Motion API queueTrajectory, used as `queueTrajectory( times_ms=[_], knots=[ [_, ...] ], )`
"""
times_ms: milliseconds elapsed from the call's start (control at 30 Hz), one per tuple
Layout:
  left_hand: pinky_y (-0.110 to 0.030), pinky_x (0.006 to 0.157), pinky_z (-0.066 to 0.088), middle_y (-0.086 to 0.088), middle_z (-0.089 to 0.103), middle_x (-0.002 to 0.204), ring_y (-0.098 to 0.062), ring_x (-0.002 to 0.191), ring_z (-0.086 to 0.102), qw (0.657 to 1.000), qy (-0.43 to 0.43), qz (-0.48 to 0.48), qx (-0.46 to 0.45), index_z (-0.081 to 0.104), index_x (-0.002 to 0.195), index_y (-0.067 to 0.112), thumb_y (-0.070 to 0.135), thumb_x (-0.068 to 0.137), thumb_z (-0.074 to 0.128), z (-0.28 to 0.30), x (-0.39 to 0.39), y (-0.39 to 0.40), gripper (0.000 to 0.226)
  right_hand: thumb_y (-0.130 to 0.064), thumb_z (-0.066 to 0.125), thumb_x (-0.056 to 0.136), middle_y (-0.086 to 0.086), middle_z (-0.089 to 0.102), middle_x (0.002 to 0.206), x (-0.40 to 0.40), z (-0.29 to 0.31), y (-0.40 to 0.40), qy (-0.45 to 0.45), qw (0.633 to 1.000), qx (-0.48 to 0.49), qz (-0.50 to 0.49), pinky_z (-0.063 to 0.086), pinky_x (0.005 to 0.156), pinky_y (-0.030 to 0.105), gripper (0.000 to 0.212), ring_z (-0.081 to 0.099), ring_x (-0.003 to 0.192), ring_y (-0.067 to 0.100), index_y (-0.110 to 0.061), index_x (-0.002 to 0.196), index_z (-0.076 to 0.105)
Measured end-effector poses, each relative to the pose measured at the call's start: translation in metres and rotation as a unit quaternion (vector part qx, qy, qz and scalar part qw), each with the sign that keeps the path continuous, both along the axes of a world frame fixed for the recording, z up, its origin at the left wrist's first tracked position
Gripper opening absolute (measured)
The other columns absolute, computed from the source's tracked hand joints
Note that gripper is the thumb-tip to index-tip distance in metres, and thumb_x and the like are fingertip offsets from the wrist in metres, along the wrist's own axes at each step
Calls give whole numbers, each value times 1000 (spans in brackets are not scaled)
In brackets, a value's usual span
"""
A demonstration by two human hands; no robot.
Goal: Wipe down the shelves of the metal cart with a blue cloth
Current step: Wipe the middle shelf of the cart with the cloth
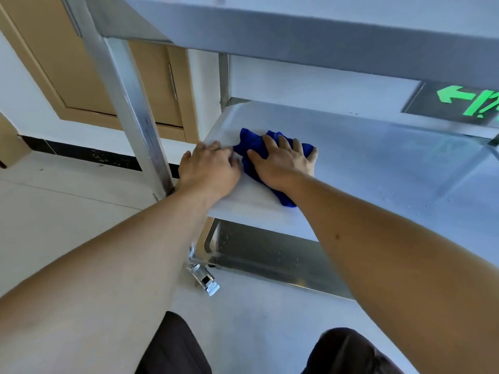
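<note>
The silver metal cart (297, 33) with flat steel shelves fills the upper and right part of the frame. Its middle shelf (378, 168) crosses the centre and shows a pale, shiny surface, and its lower shelf (270, 255) is seen below it, darker and with small spots. A square metal post (132, 103) of the cart runs from the upper left down to the centre. A green arrow sign on a dark panel (469, 103) is at the right edge, between the shelves. A beige wooden door (89, 68) stands in the upper left.

The crumpled blue cloth (251, 147) lies on the middle shelf, near its left end, at the centre of the frame. The right hand (283, 163) lies flat on the cloth with the fingers spread open and presses it down. The left hand (208, 168) is just beside the cloth, on the left edge of the shelf, with fingers bent down over this edge; the fingertips touch the cloth's border.

A small metal caster bracket (205, 276) is at the lower corner of the cart.
</note>
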State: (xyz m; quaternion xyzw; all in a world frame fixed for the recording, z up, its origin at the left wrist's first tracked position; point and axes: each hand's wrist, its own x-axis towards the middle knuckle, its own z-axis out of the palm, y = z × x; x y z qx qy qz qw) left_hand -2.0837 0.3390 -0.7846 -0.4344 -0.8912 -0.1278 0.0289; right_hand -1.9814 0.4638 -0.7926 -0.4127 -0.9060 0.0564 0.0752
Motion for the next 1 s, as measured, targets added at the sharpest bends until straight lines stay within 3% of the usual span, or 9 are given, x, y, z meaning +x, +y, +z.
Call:
queueTrajectory(
  times_ms=[100,267,433,500,567,667,767,867,1000],
  knots=[
    [-49,100,38,-1,55,130,-31,121,45,998,2,29,-53,59,121,30,42,96,27,8,7,1,42,-69,19,93,-1,39,151,32,4,-26,0,1000,-14,-10,7,109,63,63,27,138,30,-37,145,33],
    [-45,94,36,-5,54,125,-30,121,43,988,-9,100,-116,60,118,19,28,83,37,24,25,20,42,-67,21,95,-1,36,154,71,6,-54,9,1000,-19,-11,3,112,64,62,22,142,30,-35,146,33],
    [-37,78,44,-9,59,115,-30,107,54,999,-33,5,11,58,113,12,23,90,44,19,54,42,29,-70,22,94,-3,33,158,103,4,-53,19,1000,-5,-12,2,113,63,65,19,144,29,-36,148,33],
    [-38,82,47,-10,61,118,-30,109,55,998,-33,-30,46,57,115,10,21,92,44,17,67,55,28,-70,22,94,-3,33,158,117,2,-42,21,999,-2,-33,1,113,63,65,18,145,28,-36,149,32],
    [-41,92,48,-11,61,125,-31,117,54,996,-40,-55,62,57,121,9,21,94,43,16,79,70,32,-70,20,94,-2,28,161,127,0,-27,16,998,-12,-57,-2,113,64,67,14,147,29,-37,152,28],
    [-40,76,45,-14,63,106,-35,105,57,992,-58,-79,78,55,103,10,18,93,39,13,96,92,21,-67,18,94,-2,24,163,130,-1,-10,10,997,-23,-76,-4,113,65,66,10,149,30,-38,153,25],
    [-41,80,47,-16,65,108,-36,99,59,992,-70,-72,77,53,116,10,18,94,36,6,102,108,29,-60,20,94,-2,24,163,125,-4,7,6,996,-21,-88,-5,113,64,62,10,149,30,-39,151,26],
    [-35,72,39,-15,67,95,-33,83,55,993,-44,-54,97,49,98,14,25,96,35,-4,98,114,17,-61,20,93,-3,29,160,118,-5,32,-6,996,-6,-91,1,112,64,60,16,146,29,-39,147,31],
    [-39,81,41,-15,68,103,-35,98,60,992,5,-67,110,54,114,11,33,99,38,-12,103,117,31,-66,20,90,-3,34,157,105,-3,72,-9,995,-1,-99,7,110,62,63,23,142,28,-38,145,35]
  ],
)
